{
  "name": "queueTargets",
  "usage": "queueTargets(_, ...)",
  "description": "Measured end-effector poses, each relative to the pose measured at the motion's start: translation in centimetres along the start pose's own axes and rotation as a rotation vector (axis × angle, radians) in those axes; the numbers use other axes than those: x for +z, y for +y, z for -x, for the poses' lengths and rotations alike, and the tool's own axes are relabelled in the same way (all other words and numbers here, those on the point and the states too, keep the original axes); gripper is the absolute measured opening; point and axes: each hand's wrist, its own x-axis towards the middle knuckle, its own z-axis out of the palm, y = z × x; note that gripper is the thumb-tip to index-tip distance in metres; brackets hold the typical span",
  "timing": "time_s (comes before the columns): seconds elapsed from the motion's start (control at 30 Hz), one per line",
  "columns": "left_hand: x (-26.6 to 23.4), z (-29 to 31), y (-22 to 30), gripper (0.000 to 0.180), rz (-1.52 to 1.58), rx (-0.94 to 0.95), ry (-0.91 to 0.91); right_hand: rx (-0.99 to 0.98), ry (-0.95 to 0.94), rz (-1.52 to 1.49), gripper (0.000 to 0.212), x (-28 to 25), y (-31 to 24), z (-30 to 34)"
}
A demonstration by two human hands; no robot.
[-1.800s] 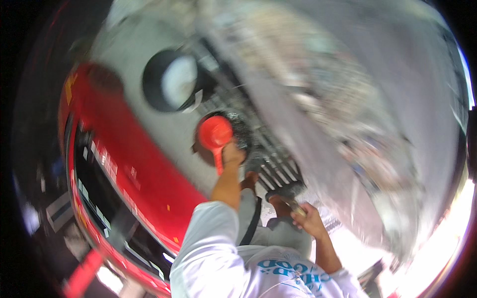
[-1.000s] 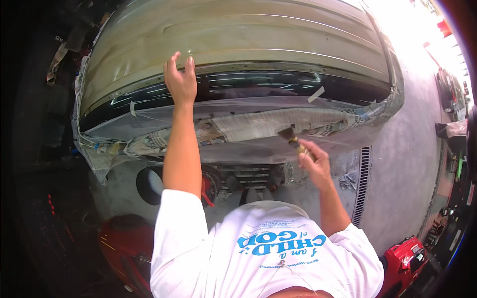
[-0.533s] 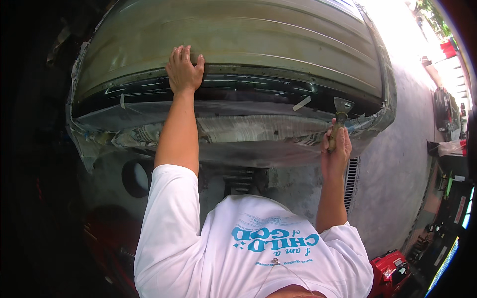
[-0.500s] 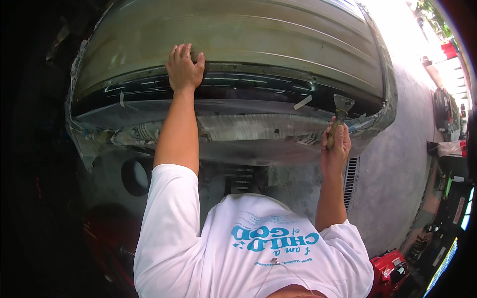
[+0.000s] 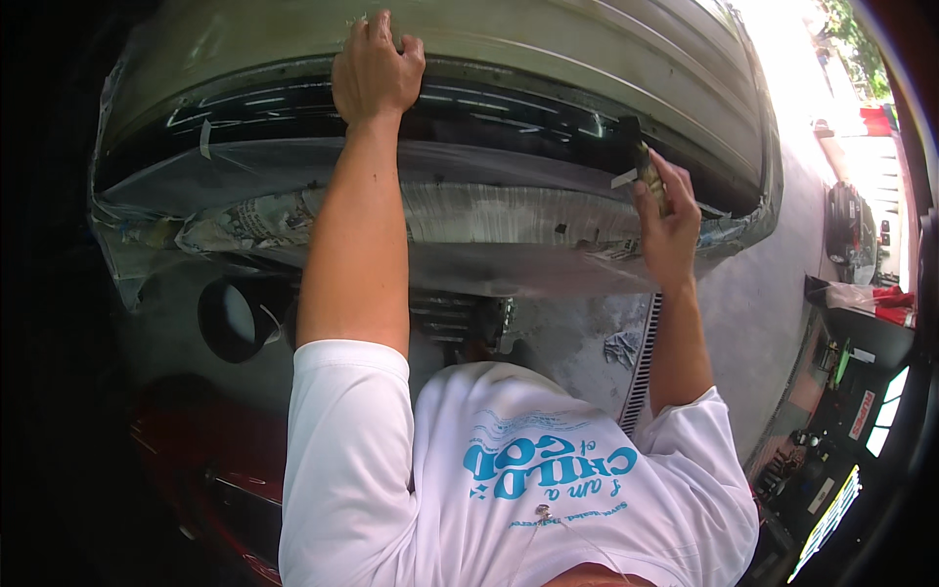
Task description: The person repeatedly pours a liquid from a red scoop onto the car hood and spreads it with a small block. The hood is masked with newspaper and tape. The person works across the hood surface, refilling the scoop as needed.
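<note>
A ribbed, olive-brown vehicle roof (image 5: pixel 587 49) with a glossy black band (image 5: pixel 469 117) along its near edge spans the top. My left hand (image 5: pixel 380 76) rests palm down on the roof beyond that band, its fingers slightly bent and the thumb apart, holding nothing. In my right hand (image 5: pixel 673 220) is a scraper (image 5: pixel 649 176), gripped by its handle between thumb and fingers. Its blade, dark and seen at an angle, points away at the right part of the black band; whether it touches cannot be made out. A pale tape strip (image 5: pixel 623 179) lies beside the scraper.
Masking newspaper (image 5: pixel 269 220) and clear plastic sheeting (image 5: pixel 440 161) cover the vehicle below the band. Another tape strip (image 5: pixel 205 139) is at left. Beneath are a round black tub-like object (image 5: pixel 235 318) and a floor drain grate (image 5: pixel 641 362). A red vehicle (image 5: pixel 215 489) stands at lower left.
My left hand has slid farther away across the roof, its fingers now more bent. My right hand has moved up with the scraper, whose blade has turned nearly edge-on. The whole view has shifted.
</note>
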Motion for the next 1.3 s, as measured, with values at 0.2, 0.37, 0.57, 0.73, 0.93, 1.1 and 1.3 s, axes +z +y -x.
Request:
queueTargets(0.2, -2.0, 0.2, 1.1, 0.055, 0.088, -0.097, -0.069, -0.212, -0.191, 0.53, 0.028, 0.1, -2.6, -4.6)
queueTargets(0.37, -3.5, 0.0, 1.8, 0.052, 0.099, -0.209, -0.185, -0.359, -0.405, 0.873, 0.02, 1.7, -2.7, -7.6)
queueTargets(0.57, -2.6, 0.3, 0.8, 0.053, 0.157, -0.169, -0.118, -0.381, -0.485, 1.008, 0.018, 3.0, -2.7, -8.8)
queueTargets(0.73, -3.1, -0.1, 1.0, 0.052, 0.176, -0.16, -0.136, -0.408, -0.493, 1.0, 0.016, 3.3, -2.2, -9.5)
queueTargets(0.93, -3.6, -0.7, 1.3, 0.055, 0.156, -0.209, -0.241, -0.451, -0.495, 1.007, 0.014, 3.4, -1.8, -10.1)
queueTargets(1.1, -2.8, 0.1, 1.1, 0.061, 0.126, -0.205, -0.206, -0.471, -0.575, 1.004, 0.014, 3.4, -2.0, -11.3)
queueTargets(1.3, -4.0, -0.2, 2.5, 0.069, 0.056, -0.243, -0.242, -0.486, -0.824, 0.914, 0.016, 3.3, -2.6, -16.7)
